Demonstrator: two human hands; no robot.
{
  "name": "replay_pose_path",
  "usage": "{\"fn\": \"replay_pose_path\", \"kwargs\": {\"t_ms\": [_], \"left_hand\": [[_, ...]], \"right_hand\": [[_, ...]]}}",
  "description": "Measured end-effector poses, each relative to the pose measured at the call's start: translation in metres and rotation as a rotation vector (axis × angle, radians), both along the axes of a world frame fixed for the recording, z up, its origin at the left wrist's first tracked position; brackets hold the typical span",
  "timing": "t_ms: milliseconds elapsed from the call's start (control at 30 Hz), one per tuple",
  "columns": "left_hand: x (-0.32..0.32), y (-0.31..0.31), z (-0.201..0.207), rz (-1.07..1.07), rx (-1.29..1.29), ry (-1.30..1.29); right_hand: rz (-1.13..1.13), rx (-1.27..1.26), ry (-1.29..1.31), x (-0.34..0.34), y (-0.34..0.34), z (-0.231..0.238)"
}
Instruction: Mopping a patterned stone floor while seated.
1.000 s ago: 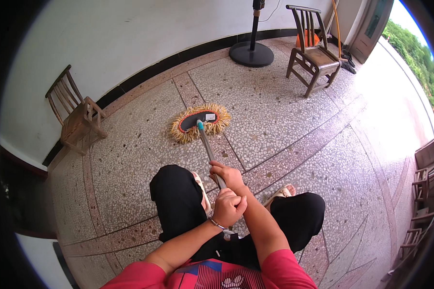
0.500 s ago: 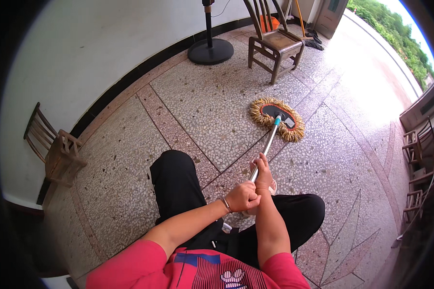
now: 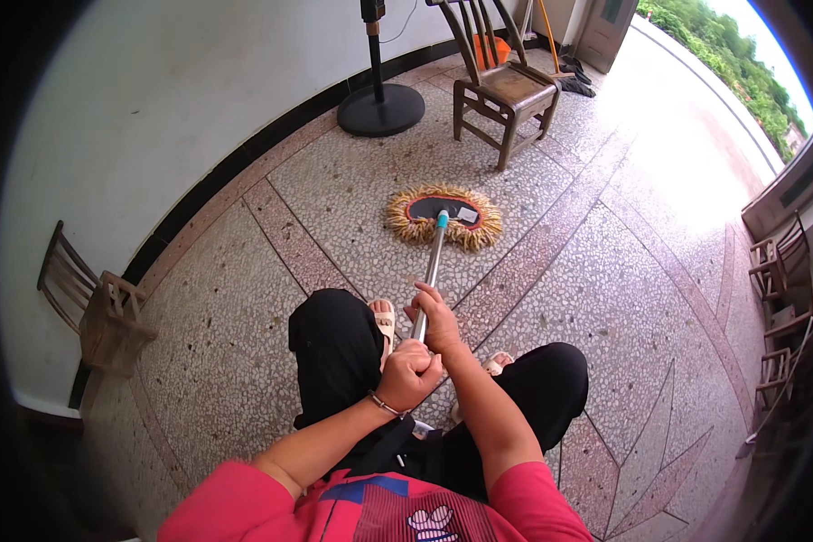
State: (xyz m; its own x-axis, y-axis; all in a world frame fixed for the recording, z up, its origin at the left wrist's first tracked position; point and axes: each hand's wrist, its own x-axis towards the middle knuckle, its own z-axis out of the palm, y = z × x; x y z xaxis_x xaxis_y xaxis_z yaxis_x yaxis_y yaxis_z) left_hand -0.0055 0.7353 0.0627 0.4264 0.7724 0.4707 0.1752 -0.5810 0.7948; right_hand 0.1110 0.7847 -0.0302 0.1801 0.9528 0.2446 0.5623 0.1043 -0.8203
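Note:
A mop (image 3: 432, 257) with a yellow-brown fringed oval head lies out in front of me, its head flat on the speckled stone floor (image 3: 334, 194). Its silver pole slants back toward my body. My left hand (image 3: 408, 374) is wrapped round the near end of the pole in a fist, a bracelet at the wrist. Just ahead of it, my right hand (image 3: 435, 320) grips the pole too, with the index finger stretched along it. The grip end of the pole is hidden under my left hand.
Beyond the mop stands a wooden chair (image 3: 515, 88), with a black round stand base (image 3: 381, 110) to its left. Another wooden chair (image 3: 108, 316) is by the left wall. Several chairs (image 3: 775, 262) line the right side. An orange-handled broom (image 3: 548, 36) leans near the bright doorway.
The mop head has swept left across the floor, and both my hands have moved left with the pole. A sandalled left foot now shows beside my knee.

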Motion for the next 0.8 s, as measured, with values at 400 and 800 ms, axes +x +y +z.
{"fn": "replay_pose_path", "kwargs": {"t_ms": [400,800], "left_hand": [[0.041,0.001,-0.013,0.022,0.108,0.152],[0.129,-0.015,-0.042,-0.621,0.116,0.088]], "right_hand": [[0.305,0.019,-0.087,0.014,0.017,0.001],[-0.466,-0.167,-0.171,0.137,-0.074,-0.016]]}}
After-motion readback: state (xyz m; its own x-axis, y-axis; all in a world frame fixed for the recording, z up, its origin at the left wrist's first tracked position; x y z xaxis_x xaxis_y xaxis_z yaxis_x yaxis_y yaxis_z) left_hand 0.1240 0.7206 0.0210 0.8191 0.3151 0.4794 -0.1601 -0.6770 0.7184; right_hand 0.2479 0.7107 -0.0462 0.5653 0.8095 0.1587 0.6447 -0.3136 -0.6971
